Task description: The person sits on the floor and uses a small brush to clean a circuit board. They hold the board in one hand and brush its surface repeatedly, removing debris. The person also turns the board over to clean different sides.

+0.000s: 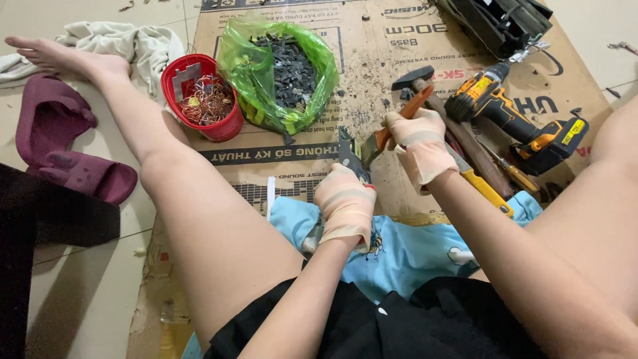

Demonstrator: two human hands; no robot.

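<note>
Right hand [421, 147] first: I see it in a pale glove, fingers wrapped tight round the orange handle of a cutting tool [392, 129], wrist bent, forearm coming in from the lower right. That tool's long axis runs from upper right down to lower left, blade end pointing at my left hand [345, 205]. Left hand, gloved too, is closed on a dark metal piece [351, 154] that stands nearly upright out of the fist, its lower end poking out below the palm. Blade tip and piece meet just above the left knuckles, so the piece lies down and to the left of the right hand, very close. Both sit over the cardboard sheet [399, 80] on the floor, above a blue cloth [412, 249] on my lap. Beyond: a red bucket [227, 126] of copper wire, a green bag [249, 63] of dark scraps, a hammer [458, 129] and a yellow drill [515, 116] off to the right.
</note>
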